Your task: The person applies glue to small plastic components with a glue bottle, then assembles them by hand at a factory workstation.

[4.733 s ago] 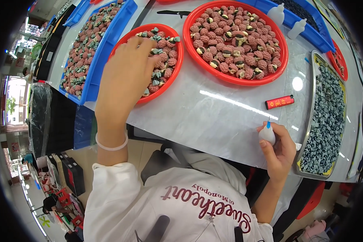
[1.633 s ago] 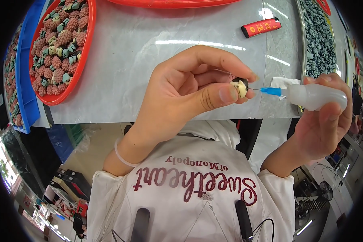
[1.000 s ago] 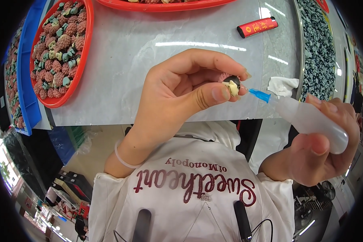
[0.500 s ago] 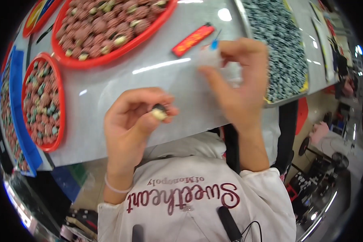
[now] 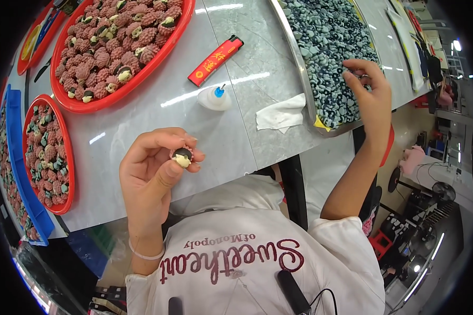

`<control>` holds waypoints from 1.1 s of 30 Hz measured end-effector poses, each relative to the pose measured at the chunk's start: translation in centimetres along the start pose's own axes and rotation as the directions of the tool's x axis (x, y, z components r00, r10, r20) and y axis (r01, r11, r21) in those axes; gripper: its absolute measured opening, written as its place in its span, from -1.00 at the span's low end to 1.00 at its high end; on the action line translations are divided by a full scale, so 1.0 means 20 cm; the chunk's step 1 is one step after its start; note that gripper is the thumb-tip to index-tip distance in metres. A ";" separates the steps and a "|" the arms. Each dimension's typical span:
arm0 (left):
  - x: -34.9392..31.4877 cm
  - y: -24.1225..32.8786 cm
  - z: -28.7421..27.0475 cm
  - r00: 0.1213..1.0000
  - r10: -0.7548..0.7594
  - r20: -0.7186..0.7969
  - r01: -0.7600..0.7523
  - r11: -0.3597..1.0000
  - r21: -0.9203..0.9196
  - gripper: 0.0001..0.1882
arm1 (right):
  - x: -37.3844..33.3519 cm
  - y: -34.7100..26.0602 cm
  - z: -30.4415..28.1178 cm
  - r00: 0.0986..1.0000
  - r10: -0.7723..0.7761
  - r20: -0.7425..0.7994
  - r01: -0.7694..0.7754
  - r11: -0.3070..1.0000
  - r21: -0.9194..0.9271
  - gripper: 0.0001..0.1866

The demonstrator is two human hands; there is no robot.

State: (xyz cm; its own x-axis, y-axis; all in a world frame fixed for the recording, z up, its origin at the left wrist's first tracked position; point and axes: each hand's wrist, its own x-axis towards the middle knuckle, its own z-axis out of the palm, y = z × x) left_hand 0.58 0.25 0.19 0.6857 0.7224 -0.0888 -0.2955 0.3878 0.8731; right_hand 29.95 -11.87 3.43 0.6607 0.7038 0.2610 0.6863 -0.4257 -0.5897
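My left hand (image 5: 155, 170) is closed, pinching a small pink ridged piece (image 5: 174, 151) between thumb and fingers. A dark and cream bit (image 5: 182, 158) sits on its front face. My right hand (image 5: 370, 89) is over a metal-edged tray (image 5: 295, 55) of small dark and pale teal pieces (image 5: 328, 47). Its thumb and forefinger are bent and a little apart, and I see nothing between them. A small white squeeze bottle (image 5: 214, 100) with a blue tip stands on the table between my hands.
Near the bottle lie a red lighter (image 5: 215, 60) and a folded white cloth (image 5: 281, 114). A large red basin (image 5: 157, 56) holds many pink pieces, and a smaller red basin (image 5: 71, 173) stands left of my hand. Beyond it is a blue tray (image 5: 23, 163).
My right hand has let go of the squeeze bottle, which now stands on the table, and has moved right over the tray. My left hand still holds the pink piece.
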 end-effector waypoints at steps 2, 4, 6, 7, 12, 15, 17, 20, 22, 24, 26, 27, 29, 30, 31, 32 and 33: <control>0.00 0.00 0.00 1.000 -0.009 -0.001 0.009 1.000 0.007 -0.73 | 0.00 0.01 0.01 0.997 -0.044 0.066 0.051 0.994 -0.101 -0.80; 0.00 0.00 0.00 1.000 0.001 0.004 -0.001 1.000 0.027 -0.73 | -0.02 -0.01 0.02 0.997 -0.077 0.031 0.081 0.984 -0.157 -0.81; 0.00 0.00 0.00 1.000 -0.004 0.001 0.004 1.000 0.017 -0.73 | -0.01 0.01 0.00 0.998 -0.062 0.030 0.066 0.990 -0.122 -0.82; -0.01 0.00 0.00 1.000 -0.009 -0.001 0.009 1.000 0.005 -0.73 | -0.01 0.02 -0.01 0.998 -0.047 0.028 0.049 0.995 -0.089 -0.83; 0.00 0.01 0.00 1.000 -0.014 0.015 0.014 1.000 0.007 -0.73 | 0.00 0.02 -0.02 0.995 0.084 0.049 -0.076 0.985 -0.157 -0.83; -0.01 0.00 0.00 1.000 -0.008 0.021 0.007 1.000 0.012 -0.74 | 0.01 0.03 0.00 0.999 0.008 0.042 -0.001 0.987 -0.162 -0.83; -0.01 0.00 -0.01 1.000 -0.001 0.021 0.001 1.000 0.010 -0.74 | 0.00 0.03 0.01 0.998 -0.057 0.035 0.062 0.983 -0.175 -0.82; 0.00 0.00 -0.01 0.999 -0.004 0.039 0.004 1.000 0.003 -0.74 | -0.02 0.03 0.01 0.998 -0.052 -0.018 0.049 0.990 -0.135 -0.81; 0.00 0.00 0.00 0.999 0.001 0.049 -0.002 1.000 0.014 -0.75 | -0.03 0.03 -0.01 0.991 -0.066 -0.115 0.074 0.995 0.073 -0.79; 0.00 0.00 -0.01 0.999 0.004 0.048 -0.004 1.000 0.008 -0.75 | -0.04 -0.02 -0.03 0.997 0.020 -0.078 0.008 0.939 0.345 -0.78; -0.01 0.00 -0.01 0.999 0.008 0.043 -0.008 1.000 0.002 -0.75 | -0.06 -0.05 -0.03 0.996 0.091 -0.015 -0.065 0.806 0.588 -0.77; -0.01 0.00 -0.01 0.999 0.009 0.050 -0.009 1.000 0.005 -0.75 | -0.07 -0.06 -0.02 0.998 0.067 0.003 -0.054 0.771 0.634 -0.76; 0.00 0.00 -0.01 0.999 0.008 0.052 -0.009 1.000 0.006 -0.75 | -0.08 -0.08 0.00 0.999 0.042 0.024 -0.047 0.734 0.678 -0.75; 0.00 0.00 -0.02 0.998 0.006 0.061 -0.005 1.000 -0.012 -0.75 | -0.09 -0.10 0.01 0.998 0.050 0.030 -0.056 0.689 0.722 -0.76; 0.00 0.00 -0.02 0.998 0.003 0.069 -0.001 1.000 -0.029 -0.75 | -0.10 -0.12 0.02 0.998 0.057 0.038 -0.066 0.642 0.764 -0.77; 0.00 0.00 -0.02 0.998 0.000 0.063 0.001 1.000 -0.029 -0.75 | -0.11 -0.12 0.02 0.997 0.057 0.044 -0.071 0.641 0.765 -0.77; -0.01 0.01 -0.02 0.998 -0.004 0.061 0.006 0.999 -0.033 -0.75 | -0.12 -0.12 0.02 0.995 0.015 0.099 -0.089 0.585 0.806 -0.77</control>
State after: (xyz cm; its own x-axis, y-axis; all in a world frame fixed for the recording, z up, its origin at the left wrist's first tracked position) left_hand 0.18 0.41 0.14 0.7260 0.6848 -0.0630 -0.3130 0.4107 0.8564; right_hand 26.57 -12.24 3.89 0.6375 0.7503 0.1753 0.0974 0.1472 -0.9843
